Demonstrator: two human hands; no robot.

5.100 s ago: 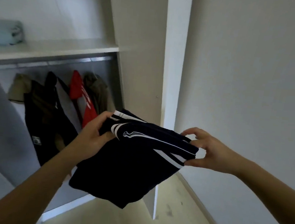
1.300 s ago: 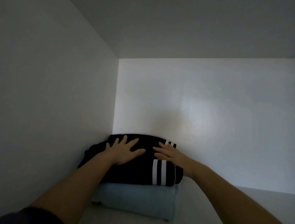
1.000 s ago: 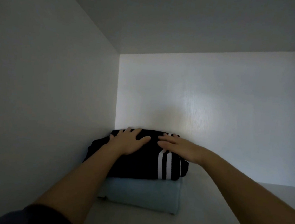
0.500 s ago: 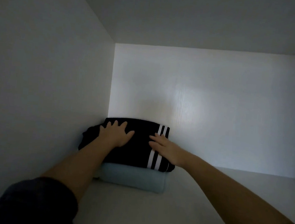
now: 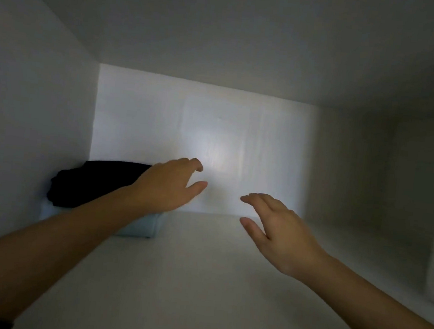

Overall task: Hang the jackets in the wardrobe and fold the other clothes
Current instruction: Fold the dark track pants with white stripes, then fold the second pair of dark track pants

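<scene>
Deep in the left rear corner of a dim white wardrobe shelf [image 5: 200, 281], a folded black garment [image 5: 96, 182] lies on top of a folded pale blue one [image 5: 142, 226]. A person's left hand [image 5: 166, 188] is raised in front of the black garment's right end, fingers loose and spread, gripping nothing; whether it brushes the cloth cannot be told. Their right hand [image 5: 281, 230] hovers well to the right of the black garment, fingers likewise relaxed and apart, holding nothing.
</scene>
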